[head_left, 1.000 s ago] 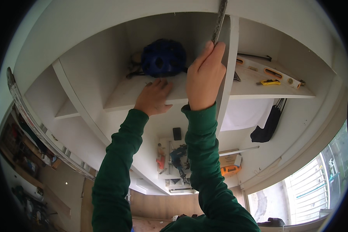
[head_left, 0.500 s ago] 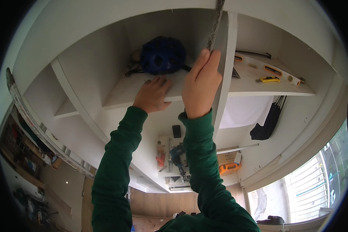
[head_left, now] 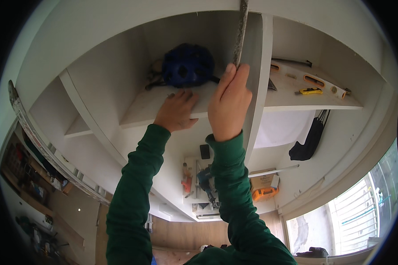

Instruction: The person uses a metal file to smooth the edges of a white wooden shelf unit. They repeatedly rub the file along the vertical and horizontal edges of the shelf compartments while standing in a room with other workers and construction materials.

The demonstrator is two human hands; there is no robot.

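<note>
My right hand (head_left: 229, 104) is closed around the lower end of a long, narrow, dark-mottled metal bar (head_left: 240, 37). The bar points upward in front of the cabinet opening, and its top meets the upper edge of the frame panel. Resting on the front of a white shelf (head_left: 139, 110), my left hand (head_left: 176, 110) has its fingers stretched out and holds nothing. Just beyond those fingers sits a blue bike helmet (head_left: 188, 65) with dark straps, inside the shaded compartment.
An upright divider (head_left: 260, 66) stands right of my right hand. Past it, a shelf carries a spirit level (head_left: 314, 80) and a yellow utility knife (head_left: 309, 91); a black drawstring bag (head_left: 308, 141) hangs below. Lower down lie a drill (head_left: 205, 179) and an orange tool (head_left: 265, 193).
My right hand has come slightly lower, and the bar is more upright with its top shifted left. My left hand stays on the shelf. The view has shifted slightly.
</note>
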